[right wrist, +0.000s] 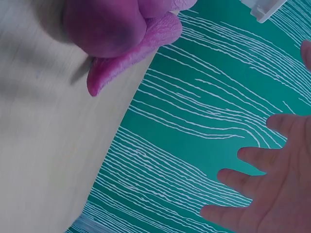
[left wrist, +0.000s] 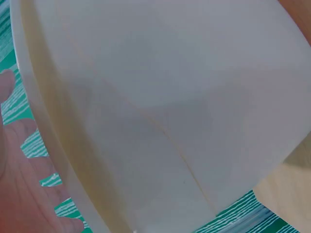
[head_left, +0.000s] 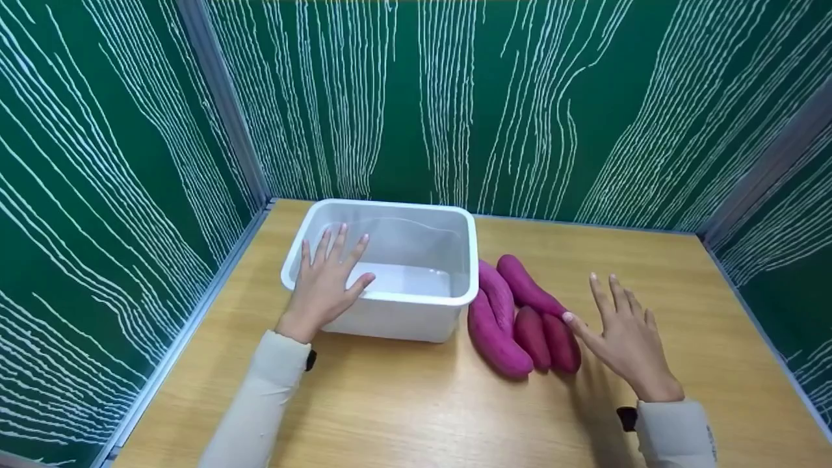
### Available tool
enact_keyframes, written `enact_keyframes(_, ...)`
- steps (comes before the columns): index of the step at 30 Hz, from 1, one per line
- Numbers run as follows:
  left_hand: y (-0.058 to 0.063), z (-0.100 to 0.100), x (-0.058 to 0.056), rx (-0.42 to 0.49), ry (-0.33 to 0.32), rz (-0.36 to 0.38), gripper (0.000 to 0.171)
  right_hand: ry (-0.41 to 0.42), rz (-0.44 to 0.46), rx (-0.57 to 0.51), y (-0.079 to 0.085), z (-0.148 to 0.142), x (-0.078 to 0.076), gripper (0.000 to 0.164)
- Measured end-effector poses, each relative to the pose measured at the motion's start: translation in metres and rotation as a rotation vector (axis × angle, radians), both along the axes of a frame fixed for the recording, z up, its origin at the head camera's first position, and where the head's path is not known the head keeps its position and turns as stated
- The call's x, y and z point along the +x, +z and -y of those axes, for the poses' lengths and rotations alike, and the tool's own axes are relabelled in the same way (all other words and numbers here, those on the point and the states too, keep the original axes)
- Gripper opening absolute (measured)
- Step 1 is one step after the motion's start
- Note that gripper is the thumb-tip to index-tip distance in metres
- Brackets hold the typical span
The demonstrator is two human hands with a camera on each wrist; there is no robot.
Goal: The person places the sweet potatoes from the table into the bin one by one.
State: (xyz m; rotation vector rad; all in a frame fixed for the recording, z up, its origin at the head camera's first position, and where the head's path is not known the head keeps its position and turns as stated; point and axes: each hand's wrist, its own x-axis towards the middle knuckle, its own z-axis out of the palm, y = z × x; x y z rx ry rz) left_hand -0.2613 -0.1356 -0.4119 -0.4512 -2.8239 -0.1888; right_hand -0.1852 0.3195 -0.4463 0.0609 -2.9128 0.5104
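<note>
A white plastic tub (head_left: 390,318) stands on the table, and only its white floor and walls show inside. My left hand (head_left: 325,283) hovers over the tub's near left rim with fingers spread, holding nothing. In the left wrist view the tub's wall (left wrist: 160,97) fills most of the picture beside the left hand (left wrist: 24,179). Several purple-skinned sweet potatoes (head_left: 497,338) lie in a cluster against the tub's right side. Just right of them is my right hand (head_left: 630,341), fingers spread and nothing in its grasp. The right wrist view shows sweet potatoes (right wrist: 104,26) apart from the right hand (right wrist: 277,184).
The wooden table (head_left: 416,416) is bounded by green panels (head_left: 403,97) with white wavy lines at the back and both sides. Grey metal posts (head_left: 224,97) stand at the back corners. Each wrist carries a small black device (head_left: 627,418).
</note>
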Motion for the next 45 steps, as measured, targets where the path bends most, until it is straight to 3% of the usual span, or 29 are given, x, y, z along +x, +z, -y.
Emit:
enact_keyframes(9, 0.001, 0.017, -0.001, 0.082, -0.041, -0.013, 0.062, -0.014, -0.011, -0.084, -0.010, 0.002, -0.001, 0.083)
enact_keyframes(17, -0.004, 0.040, 0.004, 0.185, -0.024, 0.009, 0.061, -0.043, 0.121, -0.205, -0.022, -0.001, -0.004, 0.082)
enact_keyframes(22, -0.008, 0.052, 0.004, 0.249, -0.030, 0.000, 0.062, -0.023, 0.131, -0.292, -0.033, -0.005, -0.005, 0.077)
enact_keyframes(29, -0.012, 0.065, 0.005, 0.339, -0.093, 0.025, 0.062, -0.030, 0.186, -0.414, -0.047, -0.007, -0.007, 0.073)
enact_keyframes(36, -0.014, 0.073, 0.006, 0.399, -0.169, 0.035, 0.058, -0.089, 0.284, -0.487, -0.056, -0.008, -0.009, 0.071)
enact_keyframes(45, -0.015, 0.079, 0.009, 0.449, -0.191, 0.018, 0.056, -0.093, 0.349, -0.592, -0.069, -0.008, -0.012, 0.073)
